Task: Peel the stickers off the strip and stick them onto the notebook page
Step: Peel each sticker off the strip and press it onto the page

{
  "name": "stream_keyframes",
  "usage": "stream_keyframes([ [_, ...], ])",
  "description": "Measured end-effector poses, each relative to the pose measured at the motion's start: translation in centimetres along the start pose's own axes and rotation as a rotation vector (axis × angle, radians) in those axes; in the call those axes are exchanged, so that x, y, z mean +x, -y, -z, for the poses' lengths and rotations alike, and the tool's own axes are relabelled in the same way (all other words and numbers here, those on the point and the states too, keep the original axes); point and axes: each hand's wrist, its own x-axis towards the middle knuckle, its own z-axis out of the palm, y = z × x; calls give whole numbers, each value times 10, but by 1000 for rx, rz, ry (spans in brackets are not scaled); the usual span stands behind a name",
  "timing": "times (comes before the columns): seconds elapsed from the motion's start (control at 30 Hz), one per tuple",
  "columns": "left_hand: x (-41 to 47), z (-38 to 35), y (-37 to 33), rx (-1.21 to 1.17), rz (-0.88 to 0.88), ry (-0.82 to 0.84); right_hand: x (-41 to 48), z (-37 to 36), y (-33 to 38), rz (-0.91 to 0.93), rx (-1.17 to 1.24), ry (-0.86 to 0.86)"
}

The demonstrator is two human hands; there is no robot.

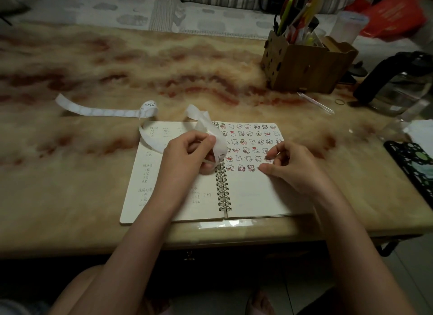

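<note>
Left hand pinches strip over notebook spiral. Right hand fingertips at sticker on right page; pinching or pressing, cannot tell. Strip thin, limp, curl-prone: grip backing edge beside next sticker. Tail trails over tabletop.

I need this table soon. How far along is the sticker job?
Done: rows of stickers fill the upper right page of the notebook. In hand: the left hand grips the strip; the right hand touches a sticker at the rows' edge. Left: the lower page is bare, and the strip's curl shows printed stickers.
</note>
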Motion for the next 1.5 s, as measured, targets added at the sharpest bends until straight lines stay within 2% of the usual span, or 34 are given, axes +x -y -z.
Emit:
stream_keyframes([
  [0.27,0,0,-1,5,-5,-9,0,-2,1,-6,-3,-48],
  [0.67,0,0,-1,-41,-3,0,-2,-6,7,8,-189,-156],
  [0.77,1,0,-1,-56,-2,2,-5,-5,11,61,-107,-230],
  [0.83,2,0,-1,-70,2,2,-8,-4,19,173,36,-288],
  [0.97,2,-2,-2,-97,0,5,-18,-14,38,313,250,-144],
  [1.13,1,-1,-3,-109,-27,16,-24,-30,47,372,335,3],
  [1.5,0,-1,-4,-76,-50,92,-23,-37,47,336,396,-47],
])
